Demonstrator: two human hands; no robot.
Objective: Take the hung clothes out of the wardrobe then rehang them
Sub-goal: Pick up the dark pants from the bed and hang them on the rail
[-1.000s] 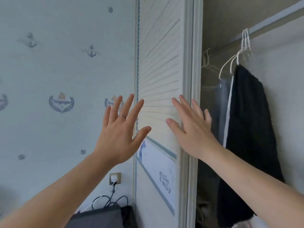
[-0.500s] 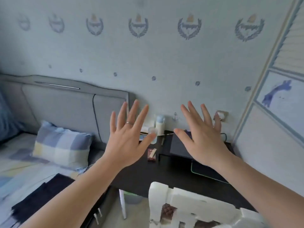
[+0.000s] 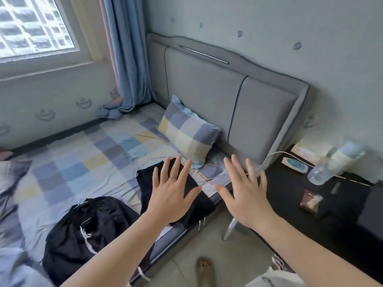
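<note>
Over the near edge of the bed (image 3: 83,158), both hands are held up flat with the fingers spread wide. The left hand (image 3: 170,195) and the right hand (image 3: 246,195) hold nothing.

The black clothes lie on the bed. One flat black piece (image 3: 145,183) is below the left hand, and a bunched-up black heap (image 3: 89,230) lies farther down the bed. I think the clothes are out, so hanging them back comes next. A hand needs to reach down and pick one piece up. The wardrobe is not in sight.

The bed has a checked sheet, a checked pillow (image 3: 186,131) and a grey headboard (image 3: 207,79). A black desk (image 3: 290,193) with a clear bottle (image 3: 321,172) stands just beside the bed. A window (image 3: 35,27) and a blue curtain (image 3: 128,54) are on the bed's far side.
</note>
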